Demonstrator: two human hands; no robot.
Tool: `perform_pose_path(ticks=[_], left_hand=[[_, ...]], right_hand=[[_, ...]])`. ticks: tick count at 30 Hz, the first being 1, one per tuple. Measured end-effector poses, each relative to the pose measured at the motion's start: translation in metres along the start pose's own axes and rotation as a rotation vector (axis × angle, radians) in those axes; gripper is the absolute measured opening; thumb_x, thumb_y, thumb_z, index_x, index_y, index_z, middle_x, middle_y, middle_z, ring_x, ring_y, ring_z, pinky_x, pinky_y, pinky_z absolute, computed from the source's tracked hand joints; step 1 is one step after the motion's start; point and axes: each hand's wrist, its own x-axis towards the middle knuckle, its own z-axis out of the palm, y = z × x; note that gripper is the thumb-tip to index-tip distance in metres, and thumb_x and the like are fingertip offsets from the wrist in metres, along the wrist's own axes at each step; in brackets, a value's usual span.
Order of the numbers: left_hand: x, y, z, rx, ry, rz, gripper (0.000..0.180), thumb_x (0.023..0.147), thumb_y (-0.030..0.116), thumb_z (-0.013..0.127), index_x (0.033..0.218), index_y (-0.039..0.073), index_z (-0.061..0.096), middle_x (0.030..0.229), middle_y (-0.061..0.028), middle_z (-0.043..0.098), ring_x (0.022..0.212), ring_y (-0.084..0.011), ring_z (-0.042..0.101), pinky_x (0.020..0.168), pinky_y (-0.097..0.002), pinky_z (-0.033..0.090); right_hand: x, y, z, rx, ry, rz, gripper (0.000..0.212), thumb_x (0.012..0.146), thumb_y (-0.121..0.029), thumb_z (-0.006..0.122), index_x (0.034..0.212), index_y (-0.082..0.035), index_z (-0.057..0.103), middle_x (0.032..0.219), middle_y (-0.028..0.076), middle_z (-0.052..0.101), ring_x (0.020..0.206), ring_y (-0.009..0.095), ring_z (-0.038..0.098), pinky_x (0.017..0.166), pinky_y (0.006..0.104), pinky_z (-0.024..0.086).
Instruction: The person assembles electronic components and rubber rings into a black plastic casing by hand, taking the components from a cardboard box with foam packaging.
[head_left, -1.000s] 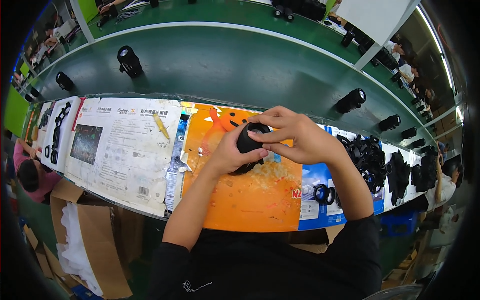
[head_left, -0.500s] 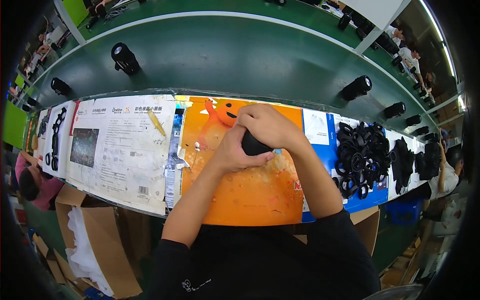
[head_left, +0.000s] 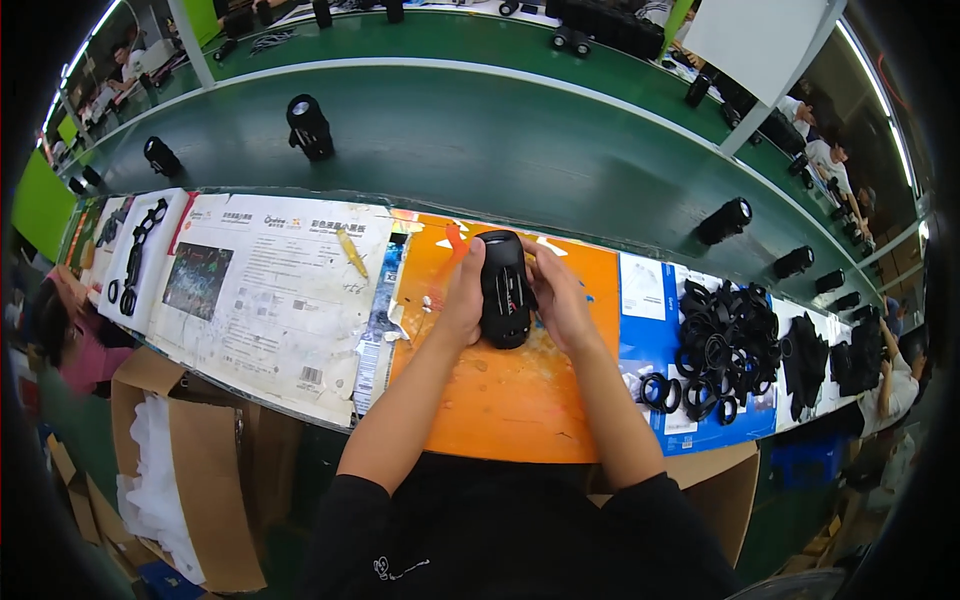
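Upright between my hands, over the orange board, is a black rounded portable speaker [head_left: 506, 290], with a long panel of small fittings on the side that shows. My left hand [head_left: 464, 300] is closed along its left side, the fingers mostly hidden behind it. From the right, my right hand [head_left: 561, 298] wraps the other side, thumb near the panel. Right of the hands lies a heap of black rings and straps [head_left: 725, 345] on the blue board [head_left: 650, 330]. A few loose black rings [head_left: 659, 392] sit at the heap's near left edge.
Beyond the bench runs a green conveyor belt [head_left: 430, 140] carrying black cylinders [head_left: 310, 128]. At left, a yellow cutter [head_left: 352, 253] rests on the white printed board [head_left: 280, 300]. A white tray [head_left: 150, 260] stands farther left. An open carton [head_left: 215, 480] is below. Other people work at both ends.
My hands have parted from their overlapped grip and now hold the speaker from both sides, its panel showing. The view has shifted. Loose rings now show beside the heap.
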Motion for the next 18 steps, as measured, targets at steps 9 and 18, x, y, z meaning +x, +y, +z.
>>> perform_pose_path(ticks=[9,18], left_hand=[[0.008,0.002,-0.003,-0.297,0.115,0.179,0.087,0.108,0.084,0.035,0.128,0.004,0.064,0.111,-0.0135,0.075,0.102,-0.0267,0.076,0.095,-0.0425,0.064],[0.022,0.004,-0.009,0.193,0.197,0.218,0.069,0.119,0.053,0.048,0.163,0.001,0.043,0.152,-0.0133,0.063,0.135,-0.021,0.064,0.114,-0.0358,0.052]], right_hand=[[-0.019,0.019,0.014,0.267,-0.087,0.097,0.054,0.122,-0.04,0.042,0.159,-0.002,0.049,0.152,0.015,0.062,0.132,0.026,0.068,0.108,0.0446,0.059],[0.033,-0.029,-0.003,-0.04,0.296,-0.128,0.05,0.112,-0.039,0.069,0.146,-0.006,0.052,0.124,0.015,0.071,0.1,0.028,0.077,0.088,0.0412,0.067]])
